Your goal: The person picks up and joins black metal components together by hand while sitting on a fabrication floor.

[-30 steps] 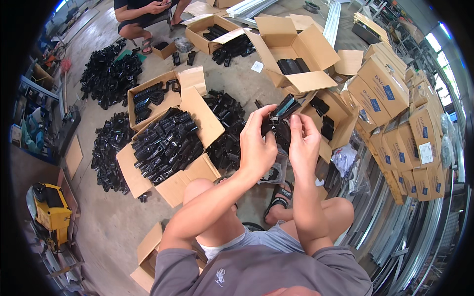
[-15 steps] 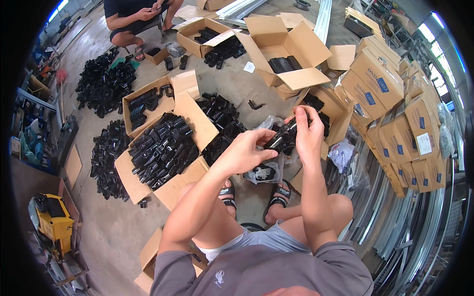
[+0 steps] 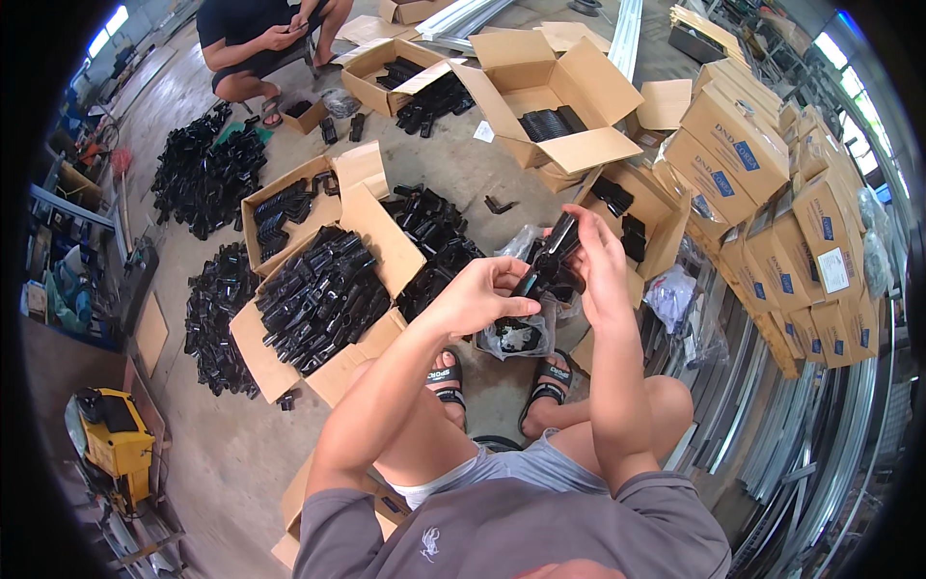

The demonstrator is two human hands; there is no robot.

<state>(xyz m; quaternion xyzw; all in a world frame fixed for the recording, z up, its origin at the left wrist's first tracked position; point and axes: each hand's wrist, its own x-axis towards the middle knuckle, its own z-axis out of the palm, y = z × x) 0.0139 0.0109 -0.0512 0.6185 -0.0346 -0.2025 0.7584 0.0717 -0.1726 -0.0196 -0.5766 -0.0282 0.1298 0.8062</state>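
Note:
Between my hands, above a clear plastic bag, is a glossy black part (image 3: 552,253), long and narrow and tilted up; its exact kind I cannot make out. My left hand (image 3: 485,297) pinches its lower end between thumb and fingers. Along the upper end, my right hand (image 3: 602,262) holds it with the fingers raised behind it. The plastic bag (image 3: 526,338) below, near my feet, holds small dark pieces. Just beyond my right hand stands an open carton (image 3: 666,217) with some black parts in it. A single angled black piece (image 3: 499,205) lies on the floor.
At left, a carton (image 3: 384,340) is heaped with black parts; another carton (image 3: 253,227) holds rows of them. Loose piles (image 3: 217,318) lie beside them. A large open carton (image 3: 598,145) stands ahead. Stacked boxes (image 3: 738,145) and metal profiles (image 3: 752,425) line the right. A person (image 3: 260,43) sits far left.
The black part has turned more upright between my hands. My right hand's fingers have shifted from gripping over its top to lying along its far side.

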